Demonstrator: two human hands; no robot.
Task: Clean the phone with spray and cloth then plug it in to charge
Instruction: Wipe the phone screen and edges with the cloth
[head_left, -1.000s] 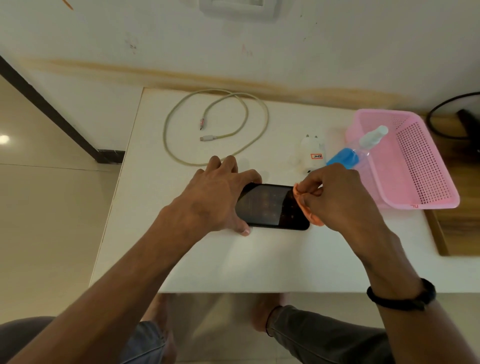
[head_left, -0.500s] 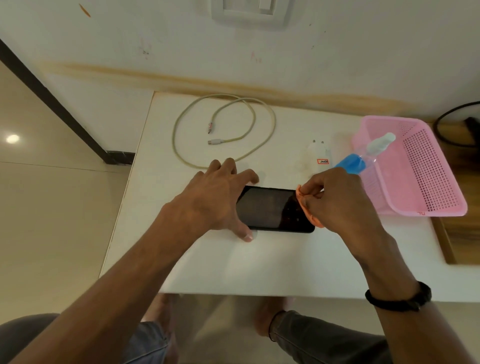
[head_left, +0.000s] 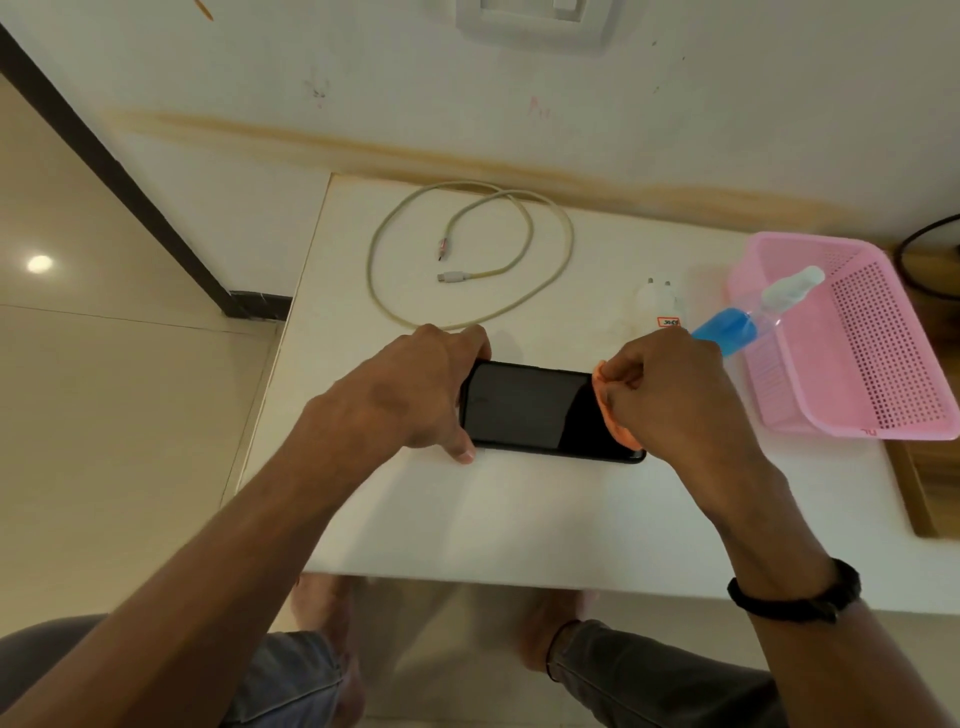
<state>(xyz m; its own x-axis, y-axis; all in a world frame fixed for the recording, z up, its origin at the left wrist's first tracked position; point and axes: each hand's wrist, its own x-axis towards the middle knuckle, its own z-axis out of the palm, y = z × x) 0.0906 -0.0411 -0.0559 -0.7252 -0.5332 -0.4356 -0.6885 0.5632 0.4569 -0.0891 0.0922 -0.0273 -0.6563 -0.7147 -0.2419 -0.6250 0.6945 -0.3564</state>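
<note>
Phone (head_left: 530, 408): flat on the white table (head_left: 519, 519), screen up, at centre.
Left hand (head_left: 410, 395): at 9 o'clock of the phone, clamped on its short end, thumb near edge, fingers far edge.
Right hand (head_left: 675, 400): at 3 o'clock, pinched shut on the orange cloth (head_left: 610, 410), pressed to the glass.
Wiping advice: keep the left clamp firm; sweep lightly toward 9 o'clock in overlapping passes.
Cable (head_left: 467, 254): coiled at 12 o'clock, unplugged.
Spray bottle (head_left: 748, 317): at 2 o'clock, leaning on the pink basket (head_left: 857, 364).
</note>
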